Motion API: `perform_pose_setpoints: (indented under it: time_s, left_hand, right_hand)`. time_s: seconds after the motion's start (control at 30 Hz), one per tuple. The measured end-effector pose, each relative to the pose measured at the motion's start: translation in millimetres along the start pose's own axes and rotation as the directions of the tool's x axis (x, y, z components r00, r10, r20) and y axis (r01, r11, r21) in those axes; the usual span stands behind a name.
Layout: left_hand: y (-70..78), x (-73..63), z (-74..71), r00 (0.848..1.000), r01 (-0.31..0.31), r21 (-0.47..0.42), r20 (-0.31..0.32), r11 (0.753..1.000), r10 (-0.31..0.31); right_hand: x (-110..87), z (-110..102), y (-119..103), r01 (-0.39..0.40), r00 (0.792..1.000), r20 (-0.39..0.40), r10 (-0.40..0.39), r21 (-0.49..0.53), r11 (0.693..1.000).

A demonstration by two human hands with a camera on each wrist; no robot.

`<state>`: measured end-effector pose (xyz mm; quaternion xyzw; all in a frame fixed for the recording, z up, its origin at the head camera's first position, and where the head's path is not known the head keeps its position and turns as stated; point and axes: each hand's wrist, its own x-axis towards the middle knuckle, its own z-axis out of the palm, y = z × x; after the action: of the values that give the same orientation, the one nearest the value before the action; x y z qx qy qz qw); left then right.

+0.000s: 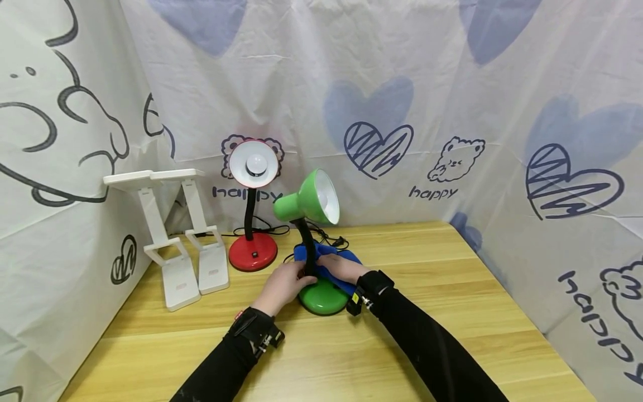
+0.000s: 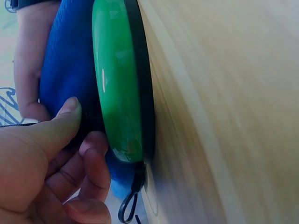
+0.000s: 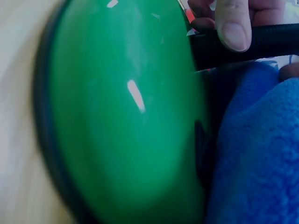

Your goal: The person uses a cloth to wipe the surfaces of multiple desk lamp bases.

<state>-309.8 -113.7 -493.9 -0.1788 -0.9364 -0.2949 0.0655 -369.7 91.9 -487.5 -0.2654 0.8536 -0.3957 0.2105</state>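
Note:
A green desk lamp (image 1: 324,297) stands on the table, its shade (image 1: 308,202) turned to the right. Low on its black flexible neck (image 1: 305,237), my left hand (image 1: 283,285) grips it with thumb and fingers; the left wrist view shows this hold just above the round base (image 2: 117,84). My right hand (image 1: 344,268) holds a fluffy blue cloth (image 1: 329,254) behind the neck, over the back of the base. In the right wrist view the blue cloth (image 3: 261,140) lies against the base, and the left thumb (image 3: 235,32) presses on the neck. Most right fingertips are hidden.
A red desk lamp (image 1: 253,254) stands behind and to the left. Two white folding lamps (image 1: 180,282) are further left. Black cords with a plug (image 1: 340,242) lie at the back, before a patterned curtain (image 1: 301,84). The wooden table (image 1: 437,312) stretches right.

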Motion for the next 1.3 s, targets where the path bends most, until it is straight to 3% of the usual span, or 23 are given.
perform_pose_setpoints:
  time_s: [0.2,0.33,0.53,0.7,0.87,1.03,1.17,1.3]
  left_hand:
    - [1.5,0.9,0.8,1.0,0.003,-0.006,-0.003,1.0,-0.004]
    - [3.0,0.4,0.9,1.0,-0.005,-0.004,-0.009,1.0,0.005]
    - [3.9,-0.1,1.3,1.0,-0.001,-0.016,-0.006,1.0,0.001]
    - [2.4,1.4,1.9,1.0,0.002,-0.013,-0.02,1.0,-0.002]
    - [1.5,0.6,2.6,1.0,0.022,-0.013,-0.005,1.0,-0.022]
    - [3.1,-0.6,2.6,1.0,0.026,-0.022,0.0,0.999,-0.026]
    - [3.4,-0.3,2.5,1.0,0.022,-0.021,-0.004,1.0,-0.022]
    - [3.0,0.5,2.7,1.0,0.022,-0.022,0.004,1.0,-0.022]
  right_hand:
    - [2.3,1.7,1.5,0.002,0.998,-0.065,-0.005,-0.04,0.999]
    - [-7.1,2.6,4.3,-0.044,0.989,-0.14,0.051,0.049,0.998]
    - [-38.3,10.1,10.2,-0.147,0.951,-0.24,0.193,0.196,0.969]
    - [-69.7,24.5,2.0,-0.159,0.924,-0.326,0.197,0.142,0.977]
    - [-103.1,45.3,-9.5,-0.156,0.929,-0.33,0.166,0.056,0.986]
    - [-127.9,63.1,-20.4,-0.159,0.942,-0.288,0.172,0.068,0.985]
    - [-133.1,71.0,-24.5,-0.17,0.946,-0.256,0.199,0.131,0.977]
    - [-125.5,71.5,-20.8,-0.174,0.918,-0.318,0.239,0.218,0.96]
